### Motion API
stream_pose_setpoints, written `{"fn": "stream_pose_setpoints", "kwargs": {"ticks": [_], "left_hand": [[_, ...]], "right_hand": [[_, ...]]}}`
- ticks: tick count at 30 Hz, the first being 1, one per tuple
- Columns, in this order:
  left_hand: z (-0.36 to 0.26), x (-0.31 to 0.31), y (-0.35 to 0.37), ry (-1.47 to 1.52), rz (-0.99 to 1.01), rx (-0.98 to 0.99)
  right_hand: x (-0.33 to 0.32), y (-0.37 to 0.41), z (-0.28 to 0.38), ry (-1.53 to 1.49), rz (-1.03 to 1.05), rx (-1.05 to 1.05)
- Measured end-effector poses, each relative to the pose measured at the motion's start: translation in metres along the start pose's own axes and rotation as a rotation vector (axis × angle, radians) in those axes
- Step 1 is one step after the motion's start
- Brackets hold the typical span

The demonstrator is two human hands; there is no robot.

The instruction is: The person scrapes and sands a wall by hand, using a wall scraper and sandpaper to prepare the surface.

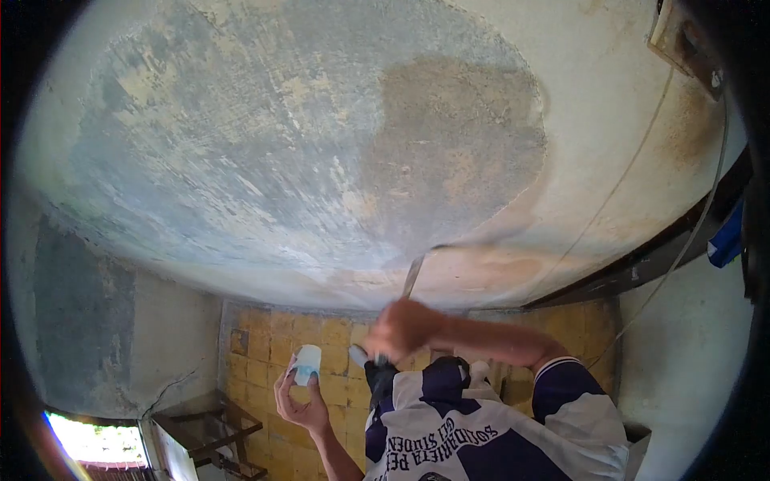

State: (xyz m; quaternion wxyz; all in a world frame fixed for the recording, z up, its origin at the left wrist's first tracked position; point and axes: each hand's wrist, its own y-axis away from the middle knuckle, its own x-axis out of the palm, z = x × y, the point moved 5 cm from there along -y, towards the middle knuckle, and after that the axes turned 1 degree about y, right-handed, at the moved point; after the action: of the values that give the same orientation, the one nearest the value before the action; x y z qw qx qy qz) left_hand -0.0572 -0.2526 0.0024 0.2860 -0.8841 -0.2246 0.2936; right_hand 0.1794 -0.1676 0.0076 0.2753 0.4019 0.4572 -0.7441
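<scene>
My left hand point(303, 405) holds up a small whitish, translucent cup point(306, 365), with something pale blue showing in its lower part. The fingers curl round one side and the thumb round the other. My right hand point(403, 329), smeared by motion, is closed round a long, narrow tool point(414, 274). Its flat, pale shaft points up to the wall, and a thin dark end bends to the right there. I cannot tell the tool's kind. Above it, the wall point(265, 120) has a large grey, scraped area with a darker, damp-looking patch point(457, 148) on its right.
Yellow tiles point(337, 329) cover the floor below the wall. A wooden rack point(216, 433) stands at lower left by a bright window point(100, 441). A cable point(706, 208) hangs down the right side from a wooden-framed fixture point(688, 46). Blue cloth point(726, 236) hangs at far right.
</scene>
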Motion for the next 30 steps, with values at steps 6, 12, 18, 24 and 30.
{"fn": "stream_pose_setpoints", "kwargs": {"ticks": [6, 12, 18, 24, 30], "left_hand": [[0.016, -0.001, 0.01, 0.3, -0.158, -0.224], [0.018, 0.011, 0.009, 0.31, -0.121, -0.297], [0.018, 0.023, 0.005, 0.378, -0.136, -0.312], [0.021, 0.032, 0.007, 0.387, -0.111, -0.337], [0.009, 0.029, 0.004, 0.324, -0.11, -0.322]], "right_hand": [[-0.01, 0.017, -0.013, 0.005, 0.037, 0.15], [-0.028, 0.011, -0.036, 0.002, -0.089, 0.175], [-0.038, 0.002, 0.015, -0.096, 0.049, 0.051], [-0.032, -0.015, 0.028, -0.054, 0.185, 0.056], [-0.031, 0.001, -0.024, -0.034, 0.122, 0.122]]}}
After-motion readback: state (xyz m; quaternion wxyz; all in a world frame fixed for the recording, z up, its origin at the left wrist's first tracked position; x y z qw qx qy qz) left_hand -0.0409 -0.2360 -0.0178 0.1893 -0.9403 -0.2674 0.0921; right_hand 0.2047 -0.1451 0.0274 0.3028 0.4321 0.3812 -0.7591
